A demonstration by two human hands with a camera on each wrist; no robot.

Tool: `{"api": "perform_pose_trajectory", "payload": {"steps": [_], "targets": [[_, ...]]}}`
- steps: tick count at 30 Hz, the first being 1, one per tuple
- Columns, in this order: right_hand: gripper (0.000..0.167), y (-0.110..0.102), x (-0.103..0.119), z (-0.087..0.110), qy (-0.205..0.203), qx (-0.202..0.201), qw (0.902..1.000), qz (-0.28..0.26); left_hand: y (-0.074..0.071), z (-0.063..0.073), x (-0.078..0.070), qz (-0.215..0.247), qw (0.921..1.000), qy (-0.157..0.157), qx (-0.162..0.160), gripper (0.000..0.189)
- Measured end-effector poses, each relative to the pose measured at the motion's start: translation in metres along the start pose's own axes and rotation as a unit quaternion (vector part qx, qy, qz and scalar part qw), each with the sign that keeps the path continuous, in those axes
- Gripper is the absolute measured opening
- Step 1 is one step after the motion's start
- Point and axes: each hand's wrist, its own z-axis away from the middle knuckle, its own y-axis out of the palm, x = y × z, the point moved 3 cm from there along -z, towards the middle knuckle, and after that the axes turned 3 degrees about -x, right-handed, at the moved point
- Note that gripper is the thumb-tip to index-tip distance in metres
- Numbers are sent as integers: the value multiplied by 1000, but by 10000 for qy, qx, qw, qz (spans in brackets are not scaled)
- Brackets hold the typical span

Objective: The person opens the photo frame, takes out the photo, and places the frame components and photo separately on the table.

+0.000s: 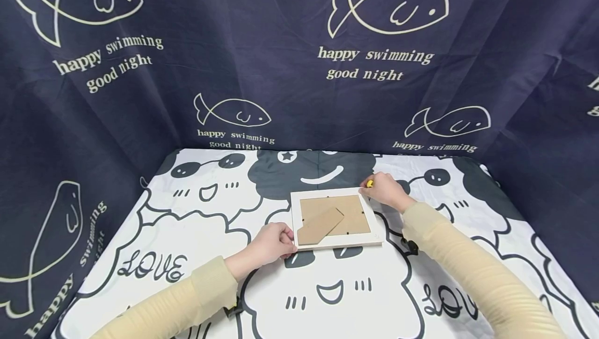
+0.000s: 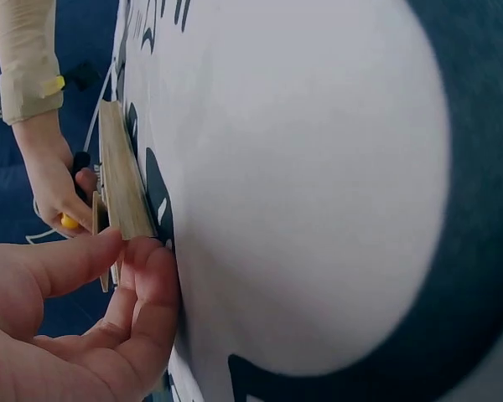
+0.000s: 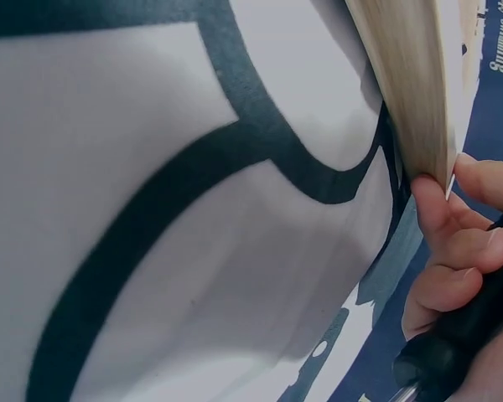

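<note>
A white-bordered picture frame (image 1: 337,197) lies back side up, its brown backing board (image 1: 355,214) and slanted easel stand (image 1: 318,227) showing, with small dark tabs around the board. My left hand (image 1: 271,241) pinches the near left corner between thumb and fingers. At the far right corner, my right hand (image 1: 386,190) grips the frame by its edge. That same hand keeps a screwdriver (image 3: 453,356) in its palm, with a black handle, a yellow end and a bit of metal shaft visible. The frame's bare wooden side (image 2: 126,176) shows in the left wrist view.
A white cloth with black cartoon drawings (image 1: 182,271) covers the table. Dark blue curtains (image 1: 299,68) with fish prints rise behind and on both sides of it.
</note>
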Motion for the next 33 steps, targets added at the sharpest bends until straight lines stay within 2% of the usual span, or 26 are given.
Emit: {"api": "perform_pose_trajectory", "payload": {"steps": [10, 20, 33], "targets": [[19, -5, -3, 6, -13, 27, 9999, -141, -6, -3, 1, -277, 9994, 161, -119, 15], [18, -5, -5, 16, 120, 101, 9996, -241, -13, -7, 3, -542, 9981, 140, -266, 21], [18, -4, -12, 25, 272, 21, 9990, -341, -21, -20, 7, -249, 9981, -11, -561, 23]]}}
